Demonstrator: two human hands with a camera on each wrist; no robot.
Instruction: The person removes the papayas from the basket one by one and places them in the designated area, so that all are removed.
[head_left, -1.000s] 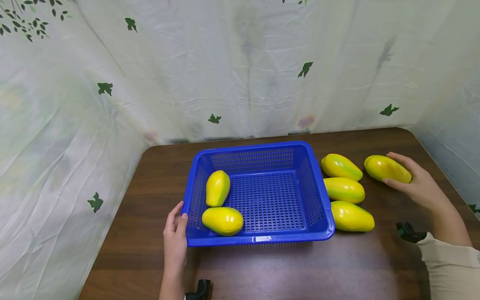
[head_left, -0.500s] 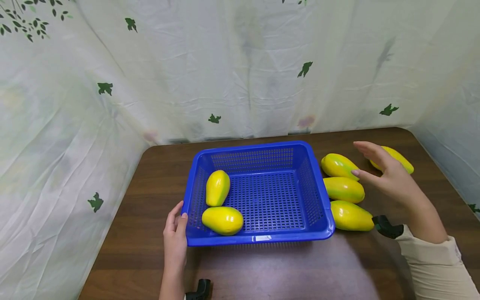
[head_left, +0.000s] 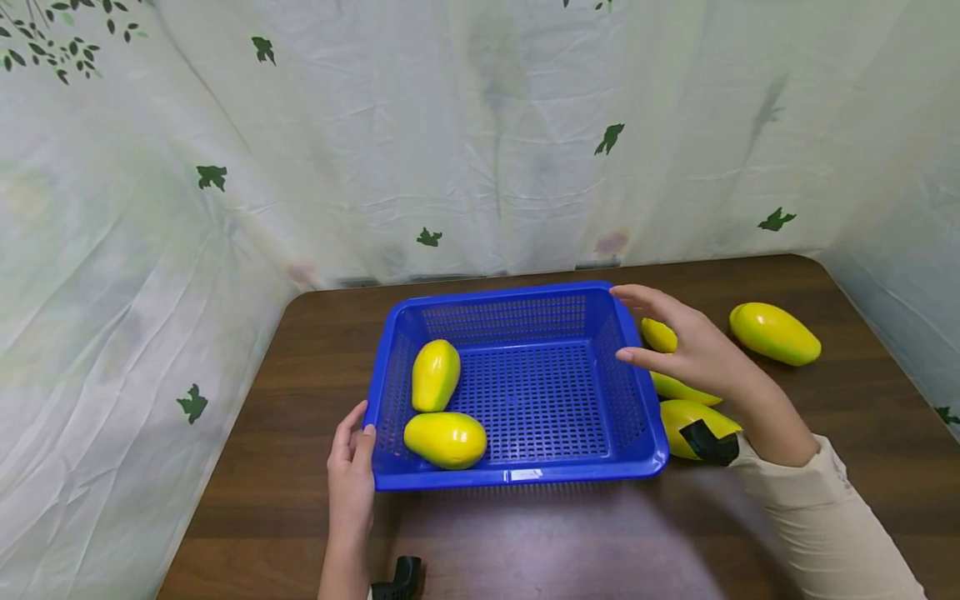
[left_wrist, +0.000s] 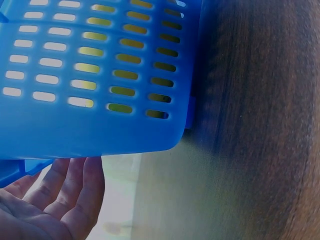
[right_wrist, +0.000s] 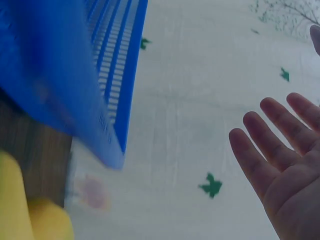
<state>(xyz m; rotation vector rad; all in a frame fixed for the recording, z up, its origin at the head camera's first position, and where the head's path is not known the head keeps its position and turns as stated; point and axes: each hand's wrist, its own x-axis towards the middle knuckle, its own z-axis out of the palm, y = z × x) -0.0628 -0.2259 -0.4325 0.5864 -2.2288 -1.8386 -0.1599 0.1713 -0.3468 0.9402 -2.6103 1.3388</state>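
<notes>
Two hands work at a brown surface [head_left: 525, 542]: the left hand [head_left: 349, 462] rests with relaxed fingers against the near left corner of a blue basket [head_left: 517, 479], where two yellow-green mangoes [head_left: 446, 439] lie at the left side. Spread flat and holding nothing, the right hand [head_left: 693, 346] hovers over three mangoes [head_left: 678, 412] just beside the basket's right wall. One lone mango [head_left: 775, 333] lies farther right.

The blue perforated plastic basket [head_left: 525, 392] lies open above; two yellow-green mangoes [head_left: 442, 412] crowd its left side, the right floor free.
</notes>
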